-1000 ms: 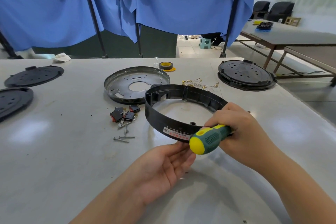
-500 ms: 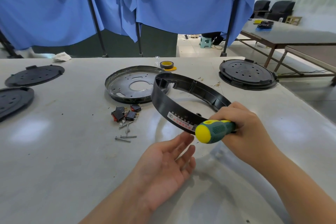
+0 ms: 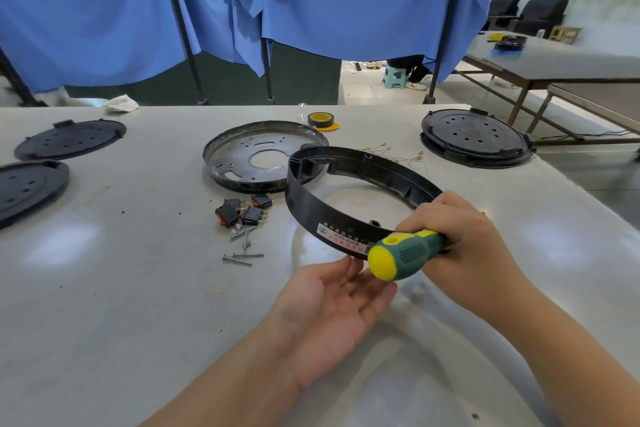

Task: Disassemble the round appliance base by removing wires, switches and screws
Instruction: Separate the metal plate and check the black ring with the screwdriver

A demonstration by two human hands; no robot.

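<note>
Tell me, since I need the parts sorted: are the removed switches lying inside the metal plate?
No, the switches lie on the table in front of the metal plate.

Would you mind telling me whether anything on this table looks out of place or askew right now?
Mostly the black ring: it sits tilted, its near side lifted by the right hand, which also grips the screwdriver. Loose screws and switches lie scattered beside it, and thin wires sprawl behind.

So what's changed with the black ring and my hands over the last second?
The black plastic ring, flat under the left hand a second ago, tilted up steeply on the right hand's side, then dropped partway. The left hand let go and lies palm up below it. The right hand kept gripping the ring and the green-and-yellow screwdriver. Switches and screws stayed put.
</note>
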